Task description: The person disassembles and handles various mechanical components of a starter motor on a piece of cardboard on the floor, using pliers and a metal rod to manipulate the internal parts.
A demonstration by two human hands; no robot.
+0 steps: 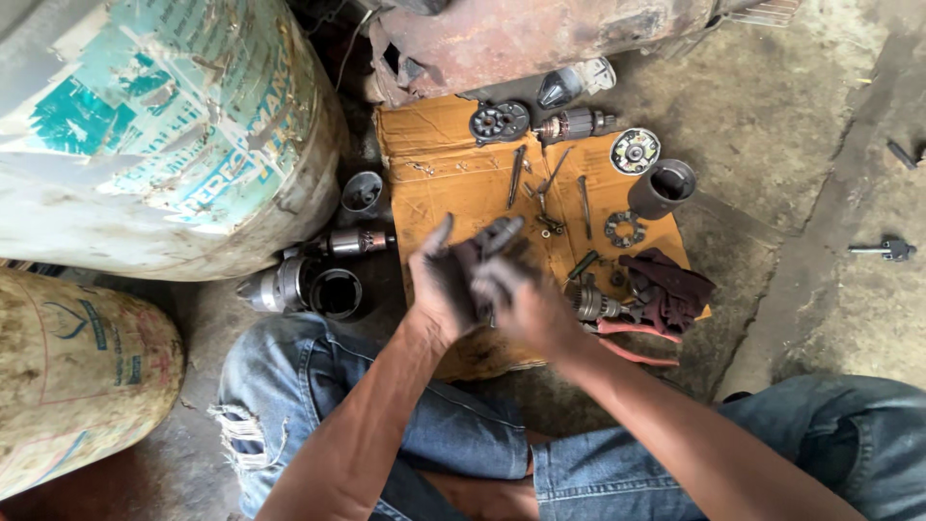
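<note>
Jeans-clad knees [405, 425] sit closest to us, and above them our left hand [446, 282] and right hand [526, 301] meet over the near edge of the cardboard [434, 178]. Both are greasy and blurred; they close together around a small dark part [500, 232], though we cannot tell which fingers grip it. Just right of our hands lie a maroon rag [670, 285] and red-handled pliers [632, 333] at the cardboard's right edge. Long bolts [550, 183] rest mid-sheet, an armature [574, 123] and end plate [499, 122] along the far edge, a grey housing [662, 188] at the far right corner. Left of the cardboard sit more motor parts [323, 280] beside a big drum [164, 135].
</note>
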